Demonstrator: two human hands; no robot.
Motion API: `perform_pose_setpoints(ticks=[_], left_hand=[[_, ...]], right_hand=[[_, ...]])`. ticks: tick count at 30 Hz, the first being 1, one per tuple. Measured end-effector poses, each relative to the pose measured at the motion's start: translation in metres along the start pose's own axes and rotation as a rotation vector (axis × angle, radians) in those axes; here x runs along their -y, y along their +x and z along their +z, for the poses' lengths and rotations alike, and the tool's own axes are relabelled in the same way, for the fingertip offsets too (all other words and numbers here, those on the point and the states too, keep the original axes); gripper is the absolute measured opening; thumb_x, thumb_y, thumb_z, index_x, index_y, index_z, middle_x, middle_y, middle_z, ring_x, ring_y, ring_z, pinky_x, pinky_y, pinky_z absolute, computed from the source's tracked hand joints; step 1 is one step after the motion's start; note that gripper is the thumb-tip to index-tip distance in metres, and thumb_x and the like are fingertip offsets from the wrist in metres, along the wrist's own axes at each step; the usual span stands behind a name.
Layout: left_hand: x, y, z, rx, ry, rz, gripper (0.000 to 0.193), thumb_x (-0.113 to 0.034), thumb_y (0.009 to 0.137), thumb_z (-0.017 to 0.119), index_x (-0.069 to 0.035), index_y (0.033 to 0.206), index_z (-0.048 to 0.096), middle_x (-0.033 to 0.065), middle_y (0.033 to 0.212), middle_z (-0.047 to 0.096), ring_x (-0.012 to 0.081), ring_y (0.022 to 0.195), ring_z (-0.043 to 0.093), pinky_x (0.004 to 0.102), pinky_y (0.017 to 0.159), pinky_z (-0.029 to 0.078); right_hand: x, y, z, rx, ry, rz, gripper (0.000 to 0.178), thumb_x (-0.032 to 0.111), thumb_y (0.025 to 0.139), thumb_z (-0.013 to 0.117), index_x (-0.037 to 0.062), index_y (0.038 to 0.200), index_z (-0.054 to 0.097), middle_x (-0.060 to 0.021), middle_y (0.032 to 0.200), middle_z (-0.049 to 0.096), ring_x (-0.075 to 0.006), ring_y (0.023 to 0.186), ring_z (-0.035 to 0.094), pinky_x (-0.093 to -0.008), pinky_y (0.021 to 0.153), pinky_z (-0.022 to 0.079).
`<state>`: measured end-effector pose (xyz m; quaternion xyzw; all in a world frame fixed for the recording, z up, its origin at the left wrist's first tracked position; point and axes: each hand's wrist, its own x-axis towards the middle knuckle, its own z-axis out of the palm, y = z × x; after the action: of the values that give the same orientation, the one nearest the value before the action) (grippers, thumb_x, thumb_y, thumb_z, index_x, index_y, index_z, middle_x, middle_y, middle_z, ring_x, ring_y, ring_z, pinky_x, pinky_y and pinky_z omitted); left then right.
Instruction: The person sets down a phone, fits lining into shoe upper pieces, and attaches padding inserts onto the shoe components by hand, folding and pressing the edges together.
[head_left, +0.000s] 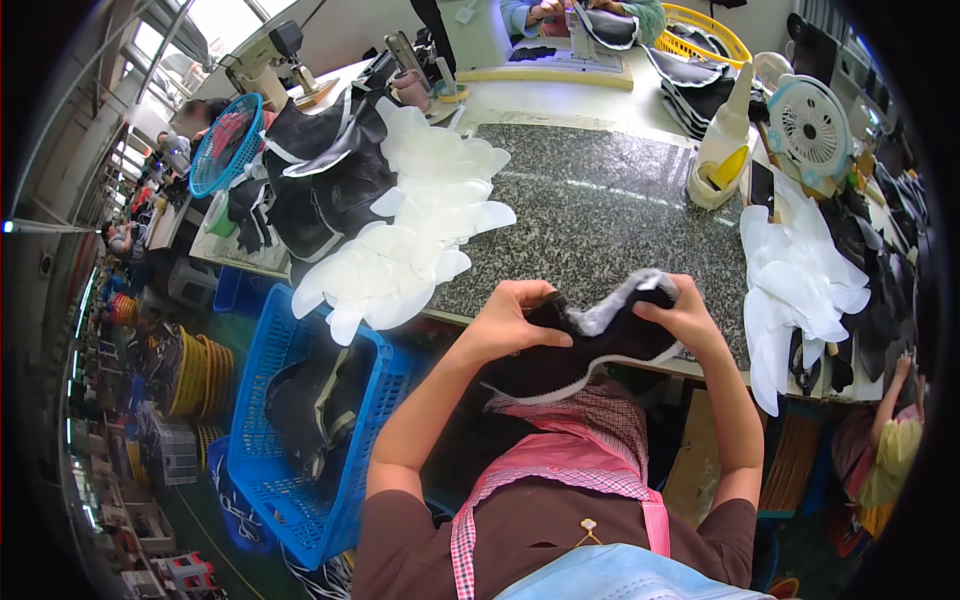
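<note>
My left hand [508,326] and my right hand [686,314] hold a black shoe upper [555,372] between them, just in front of the table's near edge. The upper is curved, with a fuzzy white strip along its top opening and a thin pale line along its lower edge. My left thumb lies across the black inner side while the fingers go behind. On the other end, my right thumb and fingers pinch the piece near the white strip. The speckled grey stone slab [600,190] lies just beyond both hands.
Thin white shaped sheets [430,190] overlap left of the slab beside black uppers [325,190]; more white sheets [795,280] lie right. A glue bottle [720,150], phone [762,187] and fan [808,125] stand nearby. A blue crate [300,520] is lower left. Another person's hands [545,12] work across the table.
</note>
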<state>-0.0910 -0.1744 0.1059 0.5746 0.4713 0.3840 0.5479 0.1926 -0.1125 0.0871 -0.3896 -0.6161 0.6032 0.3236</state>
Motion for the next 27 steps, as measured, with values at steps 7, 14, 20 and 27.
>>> perform_pose_setpoints(ticks=[7, 14, 20, 27], left_hand=[[0.019, 0.004, 0.004, -0.359, -0.298, 0.312, 0.022, 0.001, 0.076, 0.084, -0.004, 0.083, 0.064, -0.0035, 0.080, 0.065, 0.0025, 0.072, 0.057, 0.0200, 0.062, 0.044], [0.034, 0.012, 0.016, -0.535, -0.355, 0.268, 0.032, -0.010, 0.085, 0.082, -0.010, 0.074, 0.052, -0.0103, 0.071, 0.048, 0.0006, 0.065, 0.041, 0.0188, 0.058, 0.033], [0.027, 0.013, 0.017, -0.465, -0.253, 0.288, 0.034, -0.013, 0.090, 0.078, -0.011, 0.076, 0.047, -0.0103, 0.071, 0.044, 0.0001, 0.065, 0.037, 0.0194, 0.056, 0.029], [0.032, 0.013, 0.019, -0.513, -0.250, 0.325, 0.035, -0.017, 0.094, 0.073, -0.012, 0.077, 0.043, -0.0106, 0.072, 0.039, 0.0008, 0.066, 0.033, 0.0199, 0.057, 0.026]], right_hand=[[0.006, 0.011, 0.005, -0.039, 0.186, -0.059, 0.027, 0.008, 0.088, 0.073, -0.0020, 0.113, 0.067, -0.0031, 0.098, 0.071, -0.0099, 0.090, 0.065, -0.0274, 0.082, 0.054], [0.005, 0.011, 0.003, 0.005, -0.100, -0.028, 0.038, 0.010, 0.081, 0.079, 0.0008, 0.115, 0.064, -0.0007, 0.101, 0.068, -0.0141, 0.101, 0.061, -0.0308, 0.092, 0.049], [0.067, 0.016, 0.038, -0.236, -0.578, -0.857, 0.033, 0.019, 0.074, 0.083, 0.0094, 0.100, 0.065, -0.0058, 0.099, 0.061, -0.0304, 0.117, 0.052, -0.0436, 0.103, 0.041], [0.052, 0.054, 0.025, 0.065, -0.954, -0.861, 0.021, 0.022, 0.078, 0.079, 0.0095, 0.086, 0.064, -0.0040, 0.084, 0.062, -0.0256, 0.092, 0.059, -0.0410, 0.097, 0.040]])
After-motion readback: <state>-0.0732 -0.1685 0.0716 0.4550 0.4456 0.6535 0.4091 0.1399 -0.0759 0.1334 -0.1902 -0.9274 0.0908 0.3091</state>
